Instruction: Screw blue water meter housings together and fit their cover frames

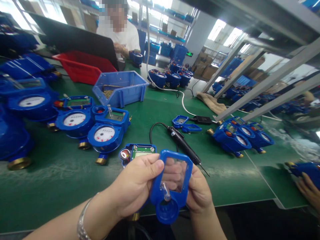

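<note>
Between my two hands, near the table's front edge, is a blue plastic meter cover (167, 208) with a clear window and a round opening at its lower end. My left hand (140, 180) grips its left side, thumb on the frame and fingers behind the window. My right hand (200, 190) holds the right edge, most of its fingers hidden behind the cover. Just behind my hands stands a water meter (128, 149) with its green circuit board exposed, partly covered by my left hand. A black electric screwdriver (183, 141) lies beyond the cover.
Several blue water meters (106, 131) stand at left, more (232, 136) at right. A blue bin (132, 88) holds small brass-coloured parts beside a red bin (82, 68). Loose blue frames (186, 124) lie mid-table. A co-worker (122, 40) sits opposite; another person's hand (308, 188) is at right.
</note>
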Tool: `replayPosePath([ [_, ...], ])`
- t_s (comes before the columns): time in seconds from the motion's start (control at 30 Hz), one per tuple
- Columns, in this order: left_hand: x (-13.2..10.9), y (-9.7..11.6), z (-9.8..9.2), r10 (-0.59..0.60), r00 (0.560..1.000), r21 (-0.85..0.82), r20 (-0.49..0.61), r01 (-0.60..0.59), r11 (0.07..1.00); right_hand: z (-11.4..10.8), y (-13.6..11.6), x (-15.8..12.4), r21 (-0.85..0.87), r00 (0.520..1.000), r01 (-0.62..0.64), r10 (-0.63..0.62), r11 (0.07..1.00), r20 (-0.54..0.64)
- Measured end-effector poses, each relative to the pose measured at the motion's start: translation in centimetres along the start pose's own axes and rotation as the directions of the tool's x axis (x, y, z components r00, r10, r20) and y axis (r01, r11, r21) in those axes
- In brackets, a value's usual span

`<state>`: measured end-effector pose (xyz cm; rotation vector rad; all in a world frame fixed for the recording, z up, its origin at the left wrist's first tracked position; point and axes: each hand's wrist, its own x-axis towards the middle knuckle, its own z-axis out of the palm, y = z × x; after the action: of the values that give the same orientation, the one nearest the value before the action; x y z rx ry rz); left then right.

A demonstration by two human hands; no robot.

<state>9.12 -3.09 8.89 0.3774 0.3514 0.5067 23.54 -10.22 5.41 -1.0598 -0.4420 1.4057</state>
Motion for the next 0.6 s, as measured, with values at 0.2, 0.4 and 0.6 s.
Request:
replayPosePath([
  [0.2, -0.1, -0.2, 0.0, 0.085, 0.988, 0.086, -0.132, -0.074, 0.994, 2.8, 0.6, -2.4, -0.187, 0.981, 0.172, -0.185, 0.967, -0.058],
  [0.4, -0.2, 0.1, 0.1, 0.140, 0.977, 0.466, -0.163, -0.049, 0.883, 2.8, 0.9, -3.4, -0.335, 0.960, 0.167, -0.230, 0.927, -0.158],
  [0.6, -0.4, 0.3, 1.3, 0.192, 0.958, 0.747, -0.215, 0.034, 0.664, 1.2, 0.3, -4.1, -0.536, 0.948, 0.194, -0.297, 0.822, -0.113],
])
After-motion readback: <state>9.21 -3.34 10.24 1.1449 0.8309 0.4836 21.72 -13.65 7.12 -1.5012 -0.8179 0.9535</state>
